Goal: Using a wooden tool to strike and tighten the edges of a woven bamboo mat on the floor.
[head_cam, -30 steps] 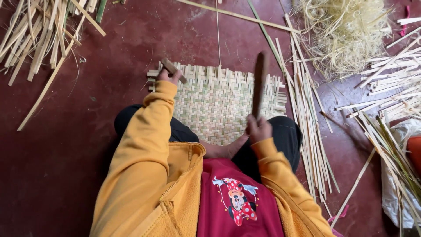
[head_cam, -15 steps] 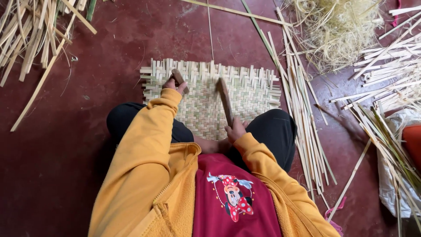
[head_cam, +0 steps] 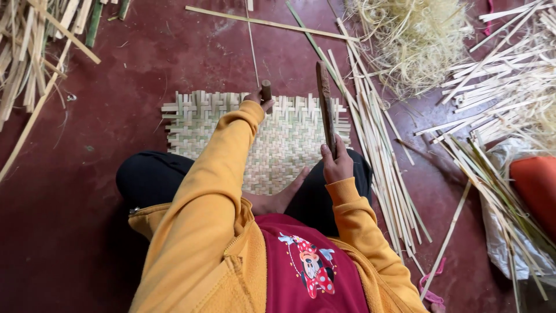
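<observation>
We are gripping a long, flat, dark wooden beater [head_cam: 325, 107] upright in our right hand [head_cam: 337, 163], fingers clenched around its lower end, while our left hand [head_cam: 256, 99] is closing on a short round wooden peg [head_cam: 266, 88] at the far edge of the pale, checker-woven bamboo mat [head_cam: 197, 124]. The mat is lying on the glossy dark-red floor [head_cam: 69, 191] in front of our knees, with loose splints [head_cam: 382, 150] to its right. Our yellow sleeves are hiding part of the weave.

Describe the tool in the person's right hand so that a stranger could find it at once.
Start at the pale woven mat on the dark red floor. Over its right edge, the right hand holds a long dark stick upright. Unlike the pale strips beside it, it is dark brown and thick.
</observation>
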